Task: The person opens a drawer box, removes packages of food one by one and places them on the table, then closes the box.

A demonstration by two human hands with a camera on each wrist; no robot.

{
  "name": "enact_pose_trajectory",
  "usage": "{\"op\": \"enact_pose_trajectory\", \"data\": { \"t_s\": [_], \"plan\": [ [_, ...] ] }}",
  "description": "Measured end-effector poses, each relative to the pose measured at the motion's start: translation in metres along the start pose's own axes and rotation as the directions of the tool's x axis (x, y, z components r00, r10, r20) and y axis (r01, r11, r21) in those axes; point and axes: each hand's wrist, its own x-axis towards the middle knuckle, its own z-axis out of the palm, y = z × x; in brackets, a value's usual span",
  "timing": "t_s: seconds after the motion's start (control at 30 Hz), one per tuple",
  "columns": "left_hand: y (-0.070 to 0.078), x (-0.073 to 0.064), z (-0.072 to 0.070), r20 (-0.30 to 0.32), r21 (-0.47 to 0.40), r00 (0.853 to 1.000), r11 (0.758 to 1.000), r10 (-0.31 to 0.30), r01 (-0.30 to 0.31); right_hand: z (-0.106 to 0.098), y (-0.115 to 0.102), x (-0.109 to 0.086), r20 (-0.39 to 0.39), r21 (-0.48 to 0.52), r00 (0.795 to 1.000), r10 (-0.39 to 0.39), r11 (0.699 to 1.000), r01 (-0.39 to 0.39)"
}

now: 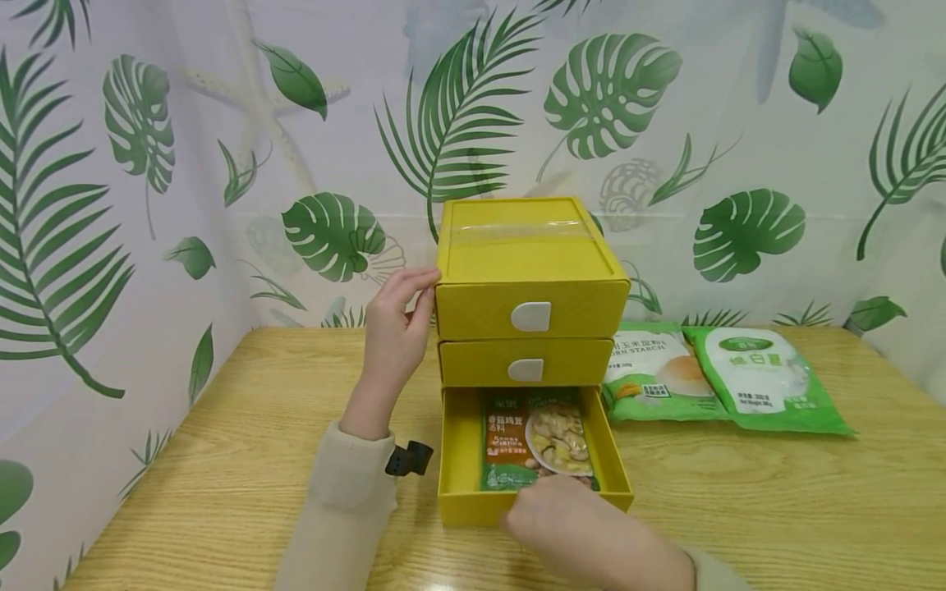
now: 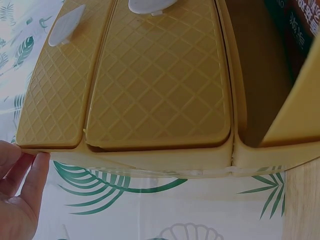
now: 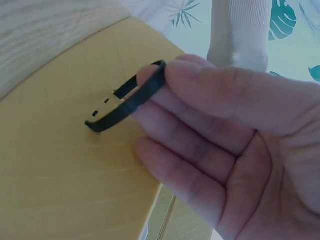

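Note:
A yellow drawer cabinet [image 1: 530, 310] stands upright with its bottom drawer [image 1: 461, 447] pulled out. A soup-mix packet [image 1: 510, 443], orange and green with a picture of a mushroom dish, lies in that drawer. My left hand [image 1: 399, 332] rests at the cabinet's upper left corner, fingertips on the side edge. In the right wrist view, my right hand [image 3: 200, 130] pinches a dark curved pull [image 3: 132, 104] on the yellow drawer front between thumb and fingers. From the head view that pull is hidden behind the right hand.
Two green and white bags, a corn starch bag [image 1: 661, 373] and another bag [image 1: 769, 377], lie right of the cabinet on the wooden table [image 1: 739, 509]. The upper two drawers are closed, with white pulls [image 1: 530, 317]. A leaf-patterned cloth [image 1: 473, 123] hangs behind.

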Motion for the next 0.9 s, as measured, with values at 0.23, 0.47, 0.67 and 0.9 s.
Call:
{"op": "enact_pose_trajectory", "data": {
  "t_s": [0.23,0.47,0.67,0.9],
  "plan": [
    [0.001,0.0,0.0,0.003,-0.007,1.0,1.0,-0.011,0.011,0.002,-0.005,0.0,-0.004,-0.057,1.0,-0.014,0.998,0.013],
    [0.001,0.0,0.0,0.007,-0.006,1.0,1.0,-0.014,0.014,0.002,-0.007,0.002,0.088,-0.047,0.996,0.004,0.999,0.0],
    [0.001,-0.001,0.0,0.006,-0.005,1.0,1.0,-0.011,0.011,0.001,-0.009,0.0,0.057,-0.014,0.998,-0.018,1.0,0.019],
    [0.001,-0.001,0.0,0.005,-0.001,1.0,1.0,-0.018,0.018,0.001,-0.011,0.001,0.137,0.043,0.991,-0.006,0.999,0.0]
  ]
}}
